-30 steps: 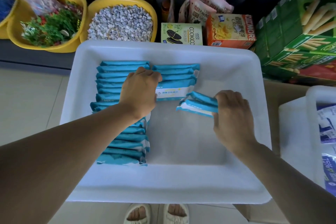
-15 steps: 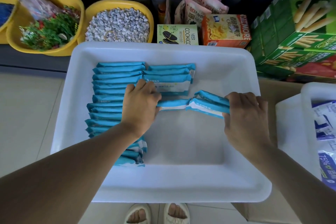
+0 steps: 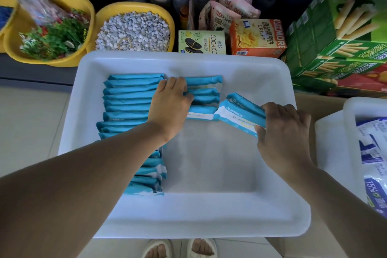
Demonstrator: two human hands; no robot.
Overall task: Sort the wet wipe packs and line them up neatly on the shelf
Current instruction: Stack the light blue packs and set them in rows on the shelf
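Single view only, head-worn camera, wide angle. Looks forward and steeply down from above white tray (image 3: pixel 194 216), close range. Both forearms enter from bottom edge of frame, left hand (image 3: pixel 169 109) and right hand (image 3: pixel 287 132) near frame centre. Tray fills middle; yellow bowls (image 3: pixel 134 8) and snack boxes (image 3: pixel 257 37) along top edge; sandalled feet (image 3: pixel 180 249) at bottom edge. Straight lines bow outward near frame corners.

I see both forearms bare, reaching fwd. Left hand (image 3: pixel 169 109) lies palm down, fingers bent at the tips, pressing onto wet wipe packs (image 3: pixel 204 98). Right hand (image 3: pixel 284 132), knuckles up, fingers curled, pinches two packs (image 3: pixel 243 112) at their right end.
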